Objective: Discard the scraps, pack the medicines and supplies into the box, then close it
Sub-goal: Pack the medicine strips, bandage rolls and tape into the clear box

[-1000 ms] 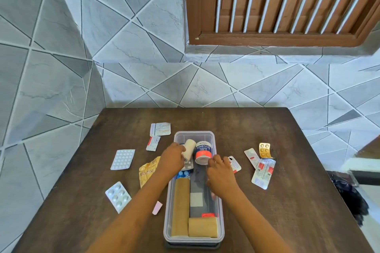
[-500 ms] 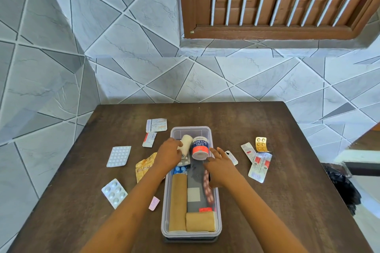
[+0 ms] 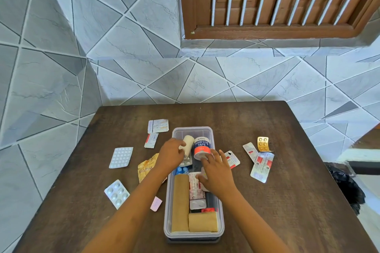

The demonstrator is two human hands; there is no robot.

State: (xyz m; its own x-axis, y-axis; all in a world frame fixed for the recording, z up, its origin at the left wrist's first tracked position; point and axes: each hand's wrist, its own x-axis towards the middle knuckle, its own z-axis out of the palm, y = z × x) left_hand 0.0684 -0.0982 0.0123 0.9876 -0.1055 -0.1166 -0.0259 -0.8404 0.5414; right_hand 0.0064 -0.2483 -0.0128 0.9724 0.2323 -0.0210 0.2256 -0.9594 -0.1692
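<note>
- Head view: clear plastic box (image 3: 218,207) lies lengthwise on the dark wooden counter (image 3: 267,211), open on top, directly in front of the person and between the two forearms.
- Left hand (image 3: 171,155) reaches over the box's left wall near the far end, its fingers curled round a white bandage roll (image 3: 188,142) that leans inside the box.
- Right hand (image 3: 216,172) is over the middle of the box with fingers spread wide; the fingertips touch the base of the adhesive tape roll (image 3: 202,145), which stands just beside the white bandage roll.
- Right thumb rests on a red-and-white blister strip (image 3: 196,193) lying inside the box.
- Near end of the box holds a long tan bandage (image 3: 180,203) along the left wall and a short tan roll (image 3: 203,222) across the front.
- Left of the box, out on the counter: a white pill sheet (image 3: 121,157), a silver blister pack (image 3: 116,193), a crumpled yellow wrapper (image 3: 146,167) partly under the left forearm, a pink scrap (image 3: 156,203), and two small sachets (image 3: 151,140) near the far left corner.
- Right of the box: one strip (image 3: 233,159) just beside the right hand, and well apart a gold blister (image 3: 263,144) and two more strips (image 3: 262,167).
</note>
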